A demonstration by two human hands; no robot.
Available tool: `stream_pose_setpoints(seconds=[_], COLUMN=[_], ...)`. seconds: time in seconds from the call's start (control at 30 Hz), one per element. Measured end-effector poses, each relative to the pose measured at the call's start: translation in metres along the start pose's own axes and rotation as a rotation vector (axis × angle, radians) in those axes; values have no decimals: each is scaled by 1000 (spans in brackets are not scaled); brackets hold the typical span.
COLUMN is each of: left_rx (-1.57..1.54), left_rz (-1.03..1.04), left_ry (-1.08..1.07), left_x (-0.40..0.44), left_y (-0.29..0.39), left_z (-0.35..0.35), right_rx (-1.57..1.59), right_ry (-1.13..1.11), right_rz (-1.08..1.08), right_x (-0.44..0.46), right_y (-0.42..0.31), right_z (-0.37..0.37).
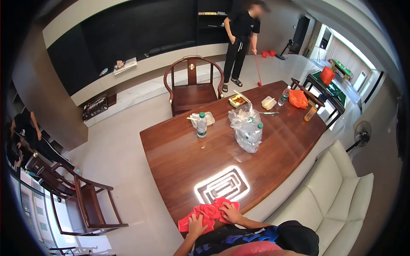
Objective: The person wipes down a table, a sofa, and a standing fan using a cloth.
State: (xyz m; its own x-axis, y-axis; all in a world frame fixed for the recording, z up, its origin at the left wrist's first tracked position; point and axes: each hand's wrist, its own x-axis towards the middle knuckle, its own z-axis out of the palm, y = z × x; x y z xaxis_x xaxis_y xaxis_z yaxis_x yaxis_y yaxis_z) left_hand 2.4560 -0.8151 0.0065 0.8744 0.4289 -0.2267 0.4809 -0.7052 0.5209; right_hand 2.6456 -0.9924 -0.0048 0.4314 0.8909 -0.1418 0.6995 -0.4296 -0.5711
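Note:
A crumpled red cloth lies at the near edge of the dark wooden table. My left hand is on its left part, fingers curled into the fabric. On the cloth's right part my right hand grips in the same way, its fingers bent. Just beyond the cloth, a bright rectangular light reflection shows on the glossy tabletop. Farther off on the table stand a green-capped water bottle and a clear plastic bag with bottles in it.
Food containers, a red bag and a drink bottle sit at the table's far end. A wooden armchair stands behind it, a pale sofa at right. Beyond, a person holds a red-handled broom.

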Motion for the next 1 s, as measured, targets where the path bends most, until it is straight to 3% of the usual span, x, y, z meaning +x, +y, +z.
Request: stream_pose_setpoints(seconds=[0.13, 0.23, 0.37, 0.43, 0.5, 0.6, 0.63, 0.7, 0.77, 0.83, 0.9, 0.97, 1.0], left_rx=[-23, -25, 66, 56, 34, -170, -331, -655, -972, -1444, -1534, -792, -570], left_rz=[20, 5, 0, -89, -190, -221, -107, 25, 0, -162, -285, -463, -395], left_ry=[-30, 52, 341, 243, 62, 23, 121, 93, 148, 155, 270, 588, 564], left_x=[29, 62, 155, 207, 245, 244, 228, 178, 122, 68, 38, 28, 23], left_y=[-15, -21, -44, -58, -72, -70, -71, -60, -47, -23, -41, -45, -41], left_z=[-10, -16, -25, -42, -55, -72, -77, -113, -138, -156, -117, -64, -46], right_rx=[113, 64, 68, -19, 28, 96, 142, 269, 493, 605, 635, 586, 520], right_ry=[-85, 34, 183, 124, 106, 111, 66, 43, 36, 78, 139, 193, 212], right_rz=[-11, -101, 47, 279, 267, 223, 233, 274, 287, 302, 338, 368, 384], right_x=[41, 92, 204, 245, 257, 232, 223, 189, 150, 115, 96, 89, 85], right_y=[22, 34, 25, 14, 14, 17, 21, 15, 12, -7, 6, 14, 20], right_z=[-6, -1, -8, -13, -14, -35, -46, -82, -127, -180, -176, -149, -125])
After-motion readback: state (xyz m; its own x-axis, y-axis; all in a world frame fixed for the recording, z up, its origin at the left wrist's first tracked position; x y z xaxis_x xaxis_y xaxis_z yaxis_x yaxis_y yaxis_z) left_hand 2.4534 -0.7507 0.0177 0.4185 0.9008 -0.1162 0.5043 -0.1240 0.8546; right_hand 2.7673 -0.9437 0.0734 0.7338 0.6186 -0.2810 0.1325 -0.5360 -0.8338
